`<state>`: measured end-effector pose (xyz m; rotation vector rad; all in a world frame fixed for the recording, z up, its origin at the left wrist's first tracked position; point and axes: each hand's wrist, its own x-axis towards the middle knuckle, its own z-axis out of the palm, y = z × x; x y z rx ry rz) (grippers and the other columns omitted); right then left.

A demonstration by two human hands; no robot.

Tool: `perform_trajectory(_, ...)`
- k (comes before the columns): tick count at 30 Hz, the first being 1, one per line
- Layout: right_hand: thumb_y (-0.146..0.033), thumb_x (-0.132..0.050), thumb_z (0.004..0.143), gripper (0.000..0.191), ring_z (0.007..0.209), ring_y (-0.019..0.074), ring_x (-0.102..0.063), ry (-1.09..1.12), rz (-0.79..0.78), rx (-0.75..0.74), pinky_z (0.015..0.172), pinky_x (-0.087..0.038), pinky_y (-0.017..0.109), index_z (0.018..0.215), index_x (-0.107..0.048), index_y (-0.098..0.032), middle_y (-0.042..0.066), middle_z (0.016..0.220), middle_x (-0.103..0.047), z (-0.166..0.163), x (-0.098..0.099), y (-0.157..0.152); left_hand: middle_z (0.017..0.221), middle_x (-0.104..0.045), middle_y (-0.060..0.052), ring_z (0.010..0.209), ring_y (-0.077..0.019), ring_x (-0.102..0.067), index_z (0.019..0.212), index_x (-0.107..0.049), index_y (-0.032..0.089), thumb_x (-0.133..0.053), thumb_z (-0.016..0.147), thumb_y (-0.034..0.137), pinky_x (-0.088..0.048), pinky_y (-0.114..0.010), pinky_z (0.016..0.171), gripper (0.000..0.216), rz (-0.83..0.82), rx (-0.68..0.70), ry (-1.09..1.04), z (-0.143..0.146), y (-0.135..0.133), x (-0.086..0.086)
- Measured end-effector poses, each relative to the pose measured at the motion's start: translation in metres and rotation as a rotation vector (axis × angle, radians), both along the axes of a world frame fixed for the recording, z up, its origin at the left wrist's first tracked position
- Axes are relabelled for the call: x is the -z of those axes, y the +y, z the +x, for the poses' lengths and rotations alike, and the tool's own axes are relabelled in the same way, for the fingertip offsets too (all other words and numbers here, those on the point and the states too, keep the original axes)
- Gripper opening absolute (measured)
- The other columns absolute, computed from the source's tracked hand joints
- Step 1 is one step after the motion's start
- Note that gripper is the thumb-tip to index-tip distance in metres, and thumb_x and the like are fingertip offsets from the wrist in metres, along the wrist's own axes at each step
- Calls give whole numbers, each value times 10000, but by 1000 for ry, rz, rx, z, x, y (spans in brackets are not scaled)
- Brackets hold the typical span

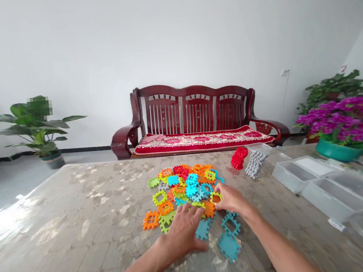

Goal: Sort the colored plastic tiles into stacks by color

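A heap of flat plastic interlocking tiles point(186, 186) in orange, blue, green, red and yellow lies on the marble-patterned table point(81, 221). My left hand point(183, 233) rests flat on the near edge of the heap, fingers stretched over green and blue tiles. My right hand point(231, 199) is closed in a pinch on a yellow-green tile point(215, 197) at the heap's right side. Loose blue tiles point(228, 237) lie between my forearms.
A red stack of tiles point(239, 158) and a grey stack point(255, 163) lie at the back right. Clear plastic boxes point(315, 183) line the table's right side. Purple flowers in a green pot point(343, 130), a wooden bench point(196, 122) and a potted plant point(38, 131) stand beyond.
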<state>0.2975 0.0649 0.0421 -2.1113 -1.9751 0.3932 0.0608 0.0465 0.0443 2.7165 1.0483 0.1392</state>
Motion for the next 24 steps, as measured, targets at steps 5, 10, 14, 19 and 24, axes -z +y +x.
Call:
perform_trajectory(5,-311,-802,550,509,872,242,-637,65,-4,23,696,-402,277,1025,-648,-211,33,943,-712,5,8,2,1212,-616,-76,1139,-309,-516,1254,-539,263,-817,657,496,-395,-443,986,698,-6,65,8,-1,7,-1)
perform_trajectory(10,-271,-832,481,426,740,230,-617,147,-65,22,640,-410,282,885,-702,-246,-14,762,-702,9,7,8,1126,-614,-77,1093,-308,-506,1163,-554,238,-788,631,484,-364,-455,1016,632,31,71,19,3,13,-5)
perform_trajectory(14,-282,-825,494,397,747,231,-612,174,-44,-50,645,-414,283,874,-717,-242,0,776,-709,9,6,9,1110,-616,-80,1078,-304,-510,1108,-560,229,-769,605,492,-340,-464,1036,605,43,61,0,6,16,-3)
perform_trajectory(19,-273,-788,542,371,763,230,-610,127,-1,-38,633,-401,275,901,-705,-235,20,835,-722,5,6,5,1141,-626,-88,1108,-322,-518,1242,-530,242,-788,597,519,-315,-496,1060,748,52,55,-3,6,18,-2)
perform_trajectory(24,-265,-812,513,406,684,193,-584,190,-66,-38,579,-371,252,905,-704,-251,-14,764,-707,2,2,4,1184,-623,-91,1149,-327,-508,1343,-463,248,-783,650,514,-325,-502,1057,808,40,173,44,1,22,-7)
